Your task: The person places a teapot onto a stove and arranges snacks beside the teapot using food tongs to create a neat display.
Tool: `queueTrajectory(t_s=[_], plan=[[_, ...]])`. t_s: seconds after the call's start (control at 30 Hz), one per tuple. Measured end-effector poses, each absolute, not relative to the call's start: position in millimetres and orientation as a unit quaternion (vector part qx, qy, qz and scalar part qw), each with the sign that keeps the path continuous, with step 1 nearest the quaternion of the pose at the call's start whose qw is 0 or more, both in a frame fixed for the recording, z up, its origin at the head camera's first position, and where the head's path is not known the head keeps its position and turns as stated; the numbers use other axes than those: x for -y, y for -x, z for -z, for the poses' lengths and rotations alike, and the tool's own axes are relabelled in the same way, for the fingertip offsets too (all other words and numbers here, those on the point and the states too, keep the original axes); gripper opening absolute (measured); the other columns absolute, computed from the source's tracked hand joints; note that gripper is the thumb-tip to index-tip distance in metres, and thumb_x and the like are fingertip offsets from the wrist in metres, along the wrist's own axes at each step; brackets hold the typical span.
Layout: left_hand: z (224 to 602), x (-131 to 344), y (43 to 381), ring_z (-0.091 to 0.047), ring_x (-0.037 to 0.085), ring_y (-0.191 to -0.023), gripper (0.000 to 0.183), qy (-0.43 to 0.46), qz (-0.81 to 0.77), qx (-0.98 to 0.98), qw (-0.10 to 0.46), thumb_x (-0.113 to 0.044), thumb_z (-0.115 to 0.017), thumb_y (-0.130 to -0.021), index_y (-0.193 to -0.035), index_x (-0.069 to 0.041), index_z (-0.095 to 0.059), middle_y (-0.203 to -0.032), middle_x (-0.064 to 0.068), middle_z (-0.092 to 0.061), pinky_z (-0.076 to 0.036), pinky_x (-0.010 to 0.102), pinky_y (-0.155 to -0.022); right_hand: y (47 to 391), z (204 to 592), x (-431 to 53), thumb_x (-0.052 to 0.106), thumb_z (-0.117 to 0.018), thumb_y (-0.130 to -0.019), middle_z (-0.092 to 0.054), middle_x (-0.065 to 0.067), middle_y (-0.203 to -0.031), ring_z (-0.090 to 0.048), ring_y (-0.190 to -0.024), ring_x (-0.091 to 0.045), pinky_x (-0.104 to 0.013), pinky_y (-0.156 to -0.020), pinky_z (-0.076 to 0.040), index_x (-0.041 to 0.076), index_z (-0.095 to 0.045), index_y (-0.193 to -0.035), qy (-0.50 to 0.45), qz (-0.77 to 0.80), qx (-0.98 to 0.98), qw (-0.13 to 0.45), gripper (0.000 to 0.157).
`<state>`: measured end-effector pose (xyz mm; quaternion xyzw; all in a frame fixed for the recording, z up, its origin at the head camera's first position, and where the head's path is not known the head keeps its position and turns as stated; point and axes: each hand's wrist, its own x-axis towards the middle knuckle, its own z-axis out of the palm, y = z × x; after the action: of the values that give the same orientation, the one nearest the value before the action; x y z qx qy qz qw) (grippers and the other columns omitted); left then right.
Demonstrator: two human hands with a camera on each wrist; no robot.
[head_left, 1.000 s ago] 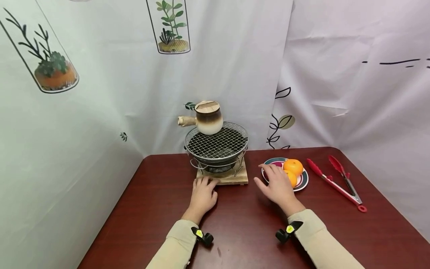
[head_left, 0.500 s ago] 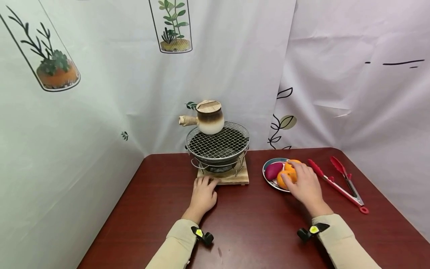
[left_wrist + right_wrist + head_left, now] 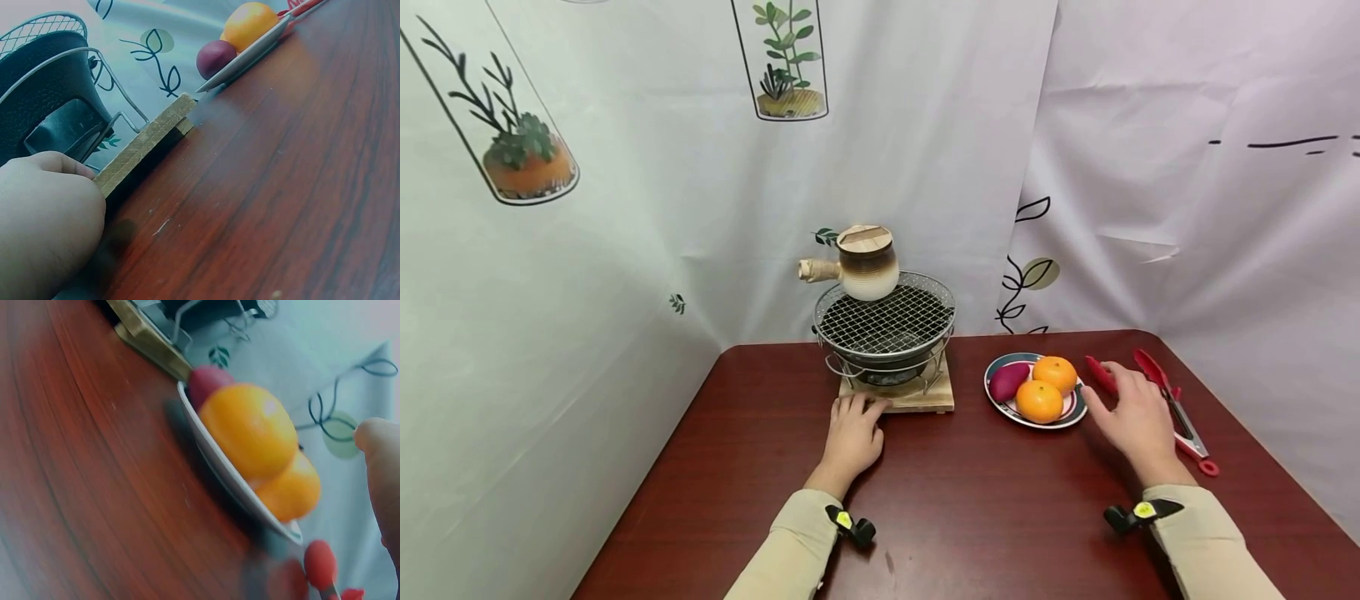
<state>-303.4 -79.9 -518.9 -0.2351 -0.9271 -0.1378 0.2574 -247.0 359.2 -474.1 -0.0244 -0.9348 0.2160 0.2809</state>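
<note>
Head view: left hand (image 3: 852,437) rests at the near edge of the wood board (image 3: 925,402), fingers loosely bent, pinching nothing I can make out. Right hand (image 3: 1138,421) is between plate (image 3: 1077,408) and tongs (image 3: 1192,430), thumb spread off the fingers, holding nothing; can't tell if it touches the tongs. Tongs are at the right of the table (image 3: 962,500), arms splayed in a V, ring end nearest the person, hand hiding part of one arm. To grip them well, I'd go around both arms, squeeze evenly, lift straight; taking one arm alone would likely let them swing. Watch the thumb, it's close to the plate rim.

Next out, on the plate: two oranges (image 3: 1040,402) and a purple fruit or root (image 3: 1008,382); a bump could roll the oranges. Board carries the grill (image 3: 887,325); lidded pot (image 3: 870,271) sits toward the mesh's back left, handle pointing left. Table is dark red woodgrain, glossy, probably slick. Behind it all, pale creased curtain (image 3: 925,125), printed plants, close to the table's back edge.
</note>
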Motion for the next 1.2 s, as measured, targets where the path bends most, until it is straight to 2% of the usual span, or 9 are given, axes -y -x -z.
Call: queueTrajectory(t_s=[0.2, 0.33, 0.57, 0.73, 1.0, 1.2], plan=[[520, 81, 303, -0.05, 0.037, -0.117, 0.044, 0.234, 0.138, 0.929, 0.252, -0.008, -0.064, -0.081, -0.122, -0.021, -0.069, -0.122, 0.009, -0.058, -0.035, 0.065, -0.105, 243, 482, -382, 0.037, -0.064, -0.094, -0.053, -0.031, -0.124, -0.047, -0.11, -0.052, -0.069, -0.094, -0.035, 0.003, -0.048, -0.141, 0.046, -0.21, 0.935, 0.281, 0.06], [521, 82, 302, -0.05, 0.037, -0.117, 0.044, 0.234, 0.139, 0.928, 0.254, -0.007, -0.063, -0.081, -0.122, -0.021, -0.069, -0.122, 0.01, -0.058, -0.036, 0.065, -0.104, 238, 487, -395, 0.04, -0.059, -0.096, -0.049, -0.035, -0.127, -0.044, -0.111, -0.056, -0.07, -0.094, -0.034, 0.002, -0.043, -0.146, 0.073, -0.209, 0.937, 0.269, 0.065], [519, 84, 299, -0.049, 0.037, -0.118, 0.043, 0.236, 0.144, 0.929, 0.247, -0.009, -0.063, -0.082, -0.123, -0.021, -0.069, -0.124, 0.01, -0.058, -0.034, 0.064, -0.106, 229, 495, -416, 0.054, -0.053, -0.097, -0.035, -0.041, -0.135, -0.034, -0.116, -0.062, -0.071, -0.093, -0.031, 0.003, -0.019, -0.159, 0.131, -0.203, 0.945, 0.22, 0.088], [519, 84, 300, -0.049, 0.035, -0.119, 0.043, 0.232, 0.14, 0.932, 0.241, -0.01, -0.063, -0.083, -0.124, -0.021, -0.068, -0.124, 0.01, -0.058, -0.034, 0.063, -0.107, 228, 501, -424, 0.061, -0.054, -0.094, -0.03, -0.044, -0.135, -0.033, -0.115, -0.064, -0.072, -0.093, -0.03, -0.001, -0.014, -0.159, 0.158, -0.194, 0.948, 0.197, 0.098], [518, 83, 302, -0.049, 0.036, -0.119, 0.043, 0.23, 0.14, 0.934, 0.236, -0.01, -0.064, -0.083, -0.125, -0.022, -0.068, -0.124, 0.01, -0.058, -0.034, 0.063, -0.107, 233, 513, -441, 0.068, -0.057, -0.089, -0.031, -0.046, -0.124, -0.036, -0.105, -0.062, -0.072, -0.084, -0.036, -0.013, -0.02, -0.151, 0.166, -0.162, 0.956, 0.177, 0.109], [517, 81, 302, -0.049, 0.034, -0.121, 0.044, 0.232, 0.132, 0.935, 0.233, -0.011, -0.064, -0.084, -0.126, -0.023, -0.067, -0.125, 0.009, -0.057, -0.034, 0.062, -0.107, 236, 515, -447, 0.073, -0.055, -0.087, -0.033, -0.045, -0.115, -0.039, -0.097, -0.06, -0.068, -0.077, -0.038, -0.016, -0.03, -0.143, 0.184, -0.147, 0.958, 0.162, 0.108]])
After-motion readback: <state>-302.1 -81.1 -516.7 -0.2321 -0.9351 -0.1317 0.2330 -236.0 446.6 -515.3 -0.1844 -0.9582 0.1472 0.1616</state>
